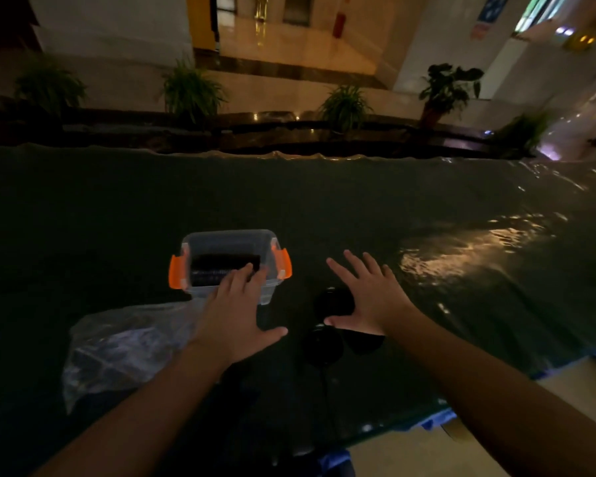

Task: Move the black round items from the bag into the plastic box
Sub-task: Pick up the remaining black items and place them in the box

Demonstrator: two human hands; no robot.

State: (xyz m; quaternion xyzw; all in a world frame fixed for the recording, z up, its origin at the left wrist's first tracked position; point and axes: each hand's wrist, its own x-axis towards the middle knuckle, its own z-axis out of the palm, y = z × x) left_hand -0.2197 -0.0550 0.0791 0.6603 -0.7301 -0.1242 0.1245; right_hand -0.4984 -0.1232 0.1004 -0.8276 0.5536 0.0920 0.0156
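A clear plastic box (pixel 200 241) with orange latches stands on the dark table, with black items inside it. My left hand (pixel 236 306) is spread flat, its fingertips over the box's near rim, holding nothing. A crumpled clear plastic bag (pixel 124 342) lies to the left of my left forearm. Three black round items lie on the table between my hands: one (pixel 332 301) beside my right hand, one (pixel 322 347) under my right thumb, one (pixel 363 342) partly hidden by my right wrist. My right hand (pixel 367 294) hovers open with fingers apart.
The table (pixel 358 201) is covered in a dark, shiny sheet with wrinkles at the right. Its near edge with blue tape (pixel 434 420) runs diagonally at the lower right. Several potted plants (pixel 344 105) line a ledge beyond the far edge.
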